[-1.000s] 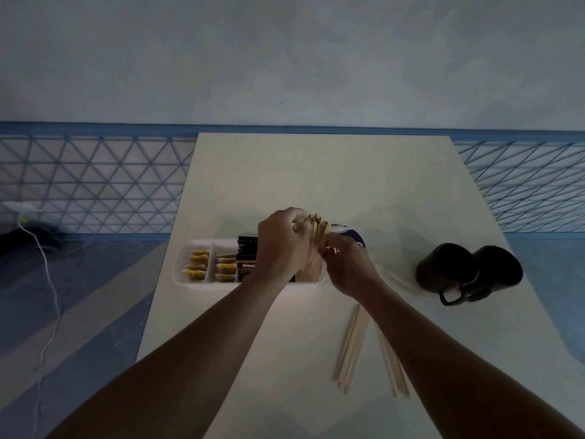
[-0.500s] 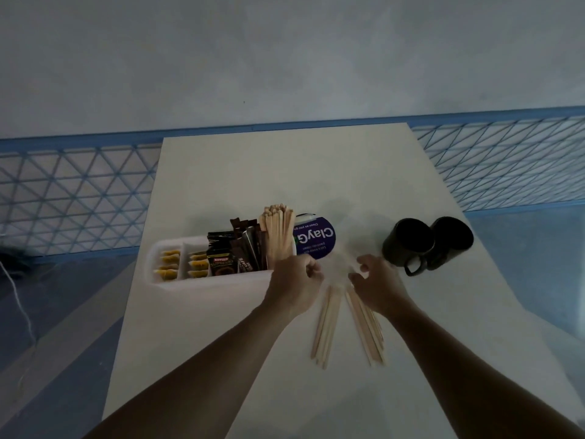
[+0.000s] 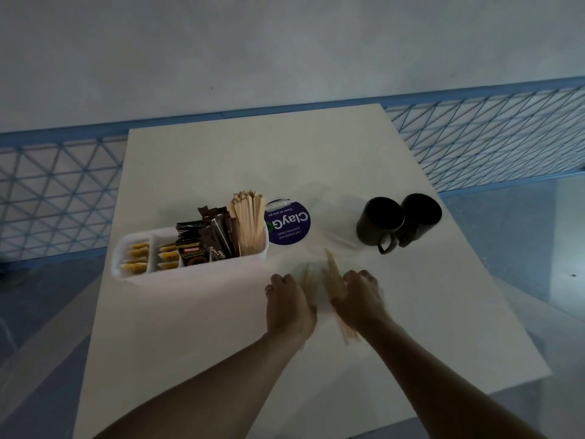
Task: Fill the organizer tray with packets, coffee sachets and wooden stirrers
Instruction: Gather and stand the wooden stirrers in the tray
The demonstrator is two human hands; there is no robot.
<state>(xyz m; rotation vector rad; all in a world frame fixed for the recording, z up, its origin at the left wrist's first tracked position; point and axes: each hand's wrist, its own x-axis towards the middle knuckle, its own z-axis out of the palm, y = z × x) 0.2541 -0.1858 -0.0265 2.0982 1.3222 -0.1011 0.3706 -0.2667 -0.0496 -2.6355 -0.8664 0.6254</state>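
Note:
The white organizer tray (image 3: 133, 274) stands left of centre on the table. It holds yellow packets (image 3: 139, 258) in its left compartments, dark coffee sachets (image 3: 205, 242) in the middle and upright wooden stirrers (image 3: 250, 223) at its right end. In front of the tray's right end, loose wooden stirrers (image 3: 332, 274) lie on the table, blurred. My right hand (image 3: 361, 296) curls round the right bundle. My left hand (image 3: 289, 299) lies over the fainter left bundle (image 3: 307, 280) with its fingers curled down onto it.
A round purple sticker or lid (image 3: 289, 224) lies just right of the tray. Two black mugs (image 3: 395, 221) stand together at the right. The white table (image 3: 221, 160) ends at a blue mesh railing (image 3: 57, 191) at the back.
Both hands left the tray's stirrer compartment and came down to the loose stirrers on the table. They now close on the two bundles, which have shifted and blurred.

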